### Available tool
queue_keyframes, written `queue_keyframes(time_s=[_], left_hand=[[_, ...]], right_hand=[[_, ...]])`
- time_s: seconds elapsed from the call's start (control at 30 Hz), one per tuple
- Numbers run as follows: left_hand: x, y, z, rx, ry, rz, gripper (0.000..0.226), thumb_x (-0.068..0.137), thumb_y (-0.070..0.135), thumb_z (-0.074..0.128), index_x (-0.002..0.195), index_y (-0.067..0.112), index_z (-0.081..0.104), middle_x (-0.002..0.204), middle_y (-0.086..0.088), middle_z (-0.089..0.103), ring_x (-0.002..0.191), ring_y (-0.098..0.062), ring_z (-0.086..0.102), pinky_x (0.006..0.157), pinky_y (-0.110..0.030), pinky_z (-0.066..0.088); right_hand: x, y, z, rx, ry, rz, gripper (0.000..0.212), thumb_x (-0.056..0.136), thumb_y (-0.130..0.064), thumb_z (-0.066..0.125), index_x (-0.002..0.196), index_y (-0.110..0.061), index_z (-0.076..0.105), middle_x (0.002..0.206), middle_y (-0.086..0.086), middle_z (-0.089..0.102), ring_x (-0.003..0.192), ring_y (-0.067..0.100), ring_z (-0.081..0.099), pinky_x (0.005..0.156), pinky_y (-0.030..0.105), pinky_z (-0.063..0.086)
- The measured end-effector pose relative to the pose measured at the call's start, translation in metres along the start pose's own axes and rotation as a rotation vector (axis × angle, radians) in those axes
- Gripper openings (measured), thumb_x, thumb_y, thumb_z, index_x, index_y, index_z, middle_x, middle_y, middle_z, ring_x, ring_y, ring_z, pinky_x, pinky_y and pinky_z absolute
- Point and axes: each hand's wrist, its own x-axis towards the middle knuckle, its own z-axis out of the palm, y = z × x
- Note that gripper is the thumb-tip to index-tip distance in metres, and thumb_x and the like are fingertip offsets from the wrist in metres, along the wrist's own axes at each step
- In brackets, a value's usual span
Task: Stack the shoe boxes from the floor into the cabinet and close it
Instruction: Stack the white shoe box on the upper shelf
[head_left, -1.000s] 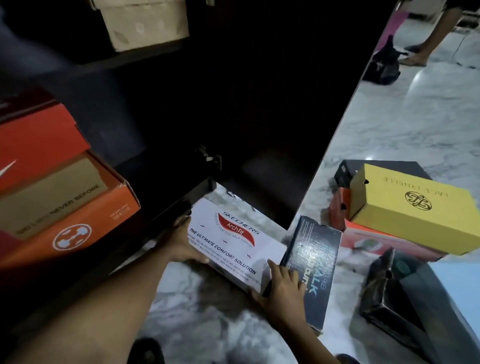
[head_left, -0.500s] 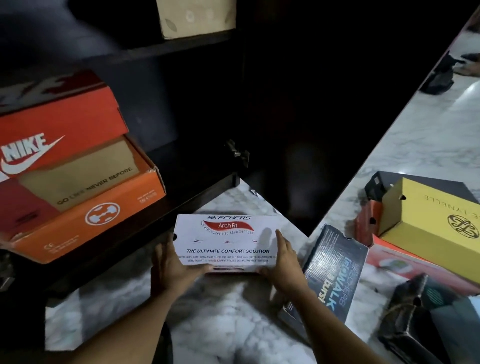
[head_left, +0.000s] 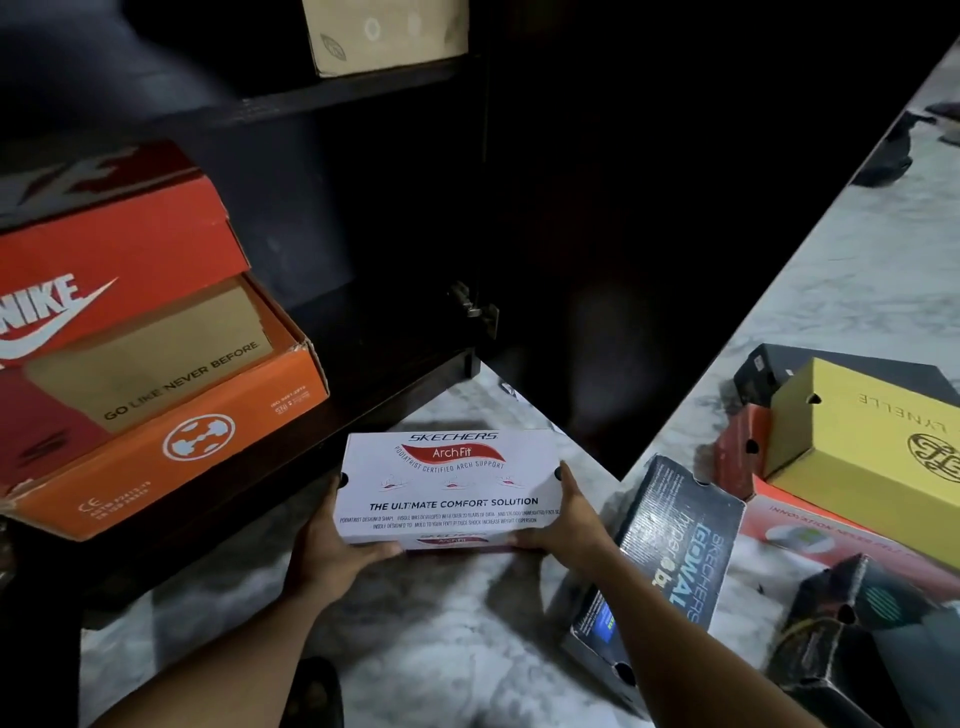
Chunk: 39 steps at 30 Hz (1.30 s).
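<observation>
A white Skechers shoe box (head_left: 451, 486) is held level above the marble floor, just in front of the dark cabinet (head_left: 363, 218). My left hand (head_left: 332, 545) grips its left end and my right hand (head_left: 569, 522) grips its right end. Inside the cabinet on the left, a red Nike box (head_left: 119, 260) rests on an orange box (head_left: 171, 441). A beige box (head_left: 384, 31) sits on the shelf above. On the floor to the right lie a black Skechers box (head_left: 670, 556), a yellow box (head_left: 872, 447) on a red box (head_left: 831, 530), and a dark box (head_left: 857, 649).
The cabinet's dark open door (head_left: 649, 234) stands to the right of the opening, with a hinge (head_left: 472, 304) at its inner edge. The marble floor (head_left: 852, 270) stretches away on the right. A dark object (head_left: 888, 156) lies on it far off.
Both hands have turned the white box square to me and lifted it off the floor toward the cabinet. The view has shifted left, showing more of the stacked boxes inside.
</observation>
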Motion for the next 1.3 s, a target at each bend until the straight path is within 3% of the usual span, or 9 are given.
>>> queue_keyframes(time_s=[0.23, 0.33, 0.43, 0.6, 0.73, 0.8, 0.93, 1.03, 1.3], left_hand=[[-0.010, 0.069, -0.020, 0.023, 0.026, 0.136, 0.134, 0.029, 0.031, 0.102, 0.146, 0.025, 0.035, 0.117, 0.011, 0.066, 0.111, -0.010, 0.061, 0.097, -0.034, 0.049], [-0.020, 0.119, -0.039, -0.037, 0.056, 0.204, 0.131, 0.029, 0.037, 0.101, 0.143, 0.021, 0.040, 0.119, 0.012, 0.063, 0.112, -0.011, 0.059, 0.098, -0.035, 0.049], [-0.028, 0.170, -0.064, -0.141, 0.063, 0.278, 0.121, 0.025, 0.043, 0.100, 0.132, 0.022, 0.048, 0.114, 0.004, 0.069, 0.108, -0.014, 0.064, 0.094, -0.042, 0.053], [-0.051, 0.264, -0.113, -0.199, 0.089, 0.490, 0.125, 0.027, 0.028, 0.103, 0.139, 0.014, 0.048, 0.114, 0.000, 0.072, 0.110, -0.017, 0.067, 0.091, -0.037, 0.057], [-0.080, 0.340, -0.147, -0.193, 0.173, 0.664, 0.128, 0.024, 0.040, 0.099, 0.138, 0.017, 0.047, 0.111, 0.012, 0.067, 0.101, 0.014, 0.061, 0.087, -0.006, 0.047], [-0.085, 0.371, -0.163, -0.179, 0.214, 0.710, 0.136, 0.021, 0.058, 0.095, 0.141, 0.016, 0.047, 0.122, 0.007, 0.065, 0.112, 0.004, 0.059, 0.097, -0.014, 0.045], [-0.084, 0.425, -0.194, -0.174, 0.376, 0.762, 0.118, 0.036, 0.051, 0.093, 0.141, 0.018, 0.049, 0.128, 0.004, 0.059, 0.121, -0.014, 0.055, 0.101, -0.037, 0.048], [-0.059, 0.453, -0.211, -0.191, 0.480, 0.752, 0.122, 0.033, 0.066, 0.089, 0.140, 0.026, 0.048, 0.130, -0.002, 0.056, 0.118, -0.020, 0.057, 0.097, -0.044, 0.053], [0.004, 0.500, -0.214, -0.164, 0.492, 0.615, 0.082, 0.071, 0.020, 0.087, 0.142, 0.015, 0.047, 0.133, -0.010, 0.059, 0.118, -0.026, 0.058, 0.098, -0.039, 0.050]], right_hand=[[-0.036, -0.041, -0.023, 0.207, 0.039, -0.198, 0.129, 0.054, 0.005, 0.093, 0.153, -0.016, 0.012, 0.116, -0.019, 0.052, 0.094, -0.003, 0.057, 0.066, 0.005, 0.048], [-0.062, -0.071, -0.043, 0.232, 0.097, -0.290, 0.116, 0.043, -0.015, 0.101, 0.138, -0.033, 0.035, 0.114, -0.006, 0.068, 0.103, 0.011, 0.068, 0.074, 0.019, 0.057], [-0.095, -0.115, -0.068, 0.257, 0.210, -0.384, 0.093, 0.046, -0.021, 0.101, 0.114, -0.048, 0.044, 0.105, -0.021, 0.067, 0.088, -0.017, 0.063, 0.072, 0.009, 0.051], [-0.175, -0.201, -0.104, 0.333, 0.332, -0.541, 0.064, 0.069, 0.010, 0.082, 0.107, -0.029, 0.048, 0.074, -0.033, 0.066, 0.065, -0.018, 0.062, 0.050, 0.004, 0.046], [-0.191, -0.232, -0.130, 0.286, 0.483, -0.697, 0.097, 0.062, -0.014, 0.093, 0.142, -0.025, 0.041, 0.111, -0.031, 0.056, 0.098, -0.022, 0.057, 0.072, -0.002, 0.043], [-0.202, -0.252, -0.137, 0.259, 0.517, -0.745, 0.116, 0.057, -0.035, 0.095, 0.153, -0.026, 0.030, 0.123, -0.022, 0.057, 0.112, -0.007, 0.057, 0.085, 0.007, 0.044], [-0.212, -0.296, -0.141, 0.281, 0.584, -0.815, 0.103, 0.063, -0.050, 0.087, 0.149, -0.030, 0.033, 0.127, -0.017, 0.056, 0.116, 0.003, 0.057, 0.084, 0.007, 0.048], [-0.202, -0.329, -0.137, 0.284, 0.659, -0.820, 0.108, 0.057, -0.075, 0.078, 0.147, -0.037, 0.031, 0.139, -0.007, 0.052, 0.123, 0.013, 0.055, 0.098, 0.037, 0.053], [-0.160, -0.402, -0.126, 0.225, 0.762, -0.757, 0.105, 0.065, -0.073, 0.072, 0.149, -0.029, 0.027, 0.141, 0.002, 0.039, 0.129, 0.022, 0.043, 0.099, 0.045, 0.049]])
